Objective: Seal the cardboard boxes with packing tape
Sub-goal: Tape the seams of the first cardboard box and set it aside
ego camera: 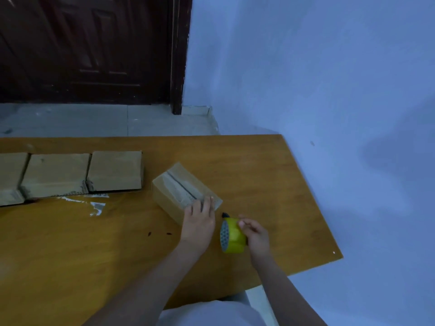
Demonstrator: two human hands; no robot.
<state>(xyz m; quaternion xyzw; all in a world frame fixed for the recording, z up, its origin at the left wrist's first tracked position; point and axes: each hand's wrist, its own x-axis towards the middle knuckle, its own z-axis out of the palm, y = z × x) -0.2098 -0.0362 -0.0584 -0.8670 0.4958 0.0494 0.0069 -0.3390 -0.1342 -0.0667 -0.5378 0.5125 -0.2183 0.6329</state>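
Note:
A small cardboard box [179,187] lies turned at an angle on the wooden table [94,243], its two top flaps meeting along a dark seam. My left hand [199,222] rests flat on the box's near corner, pressing it down. Just right of it, my right hand [255,234] grips a yellow roll of packing tape [231,236] standing on edge on the table, close to the box corner. A small dark item [225,215] pokes out between the box and the roll.
Three more cardboard boxes [115,170] [55,175] [10,177] sit in a row at the table's back left. Scraps of clear tape [96,207] lie in front of them. The table's right edge [313,196] runs along a blue wall; a dark door [89,48] stands behind.

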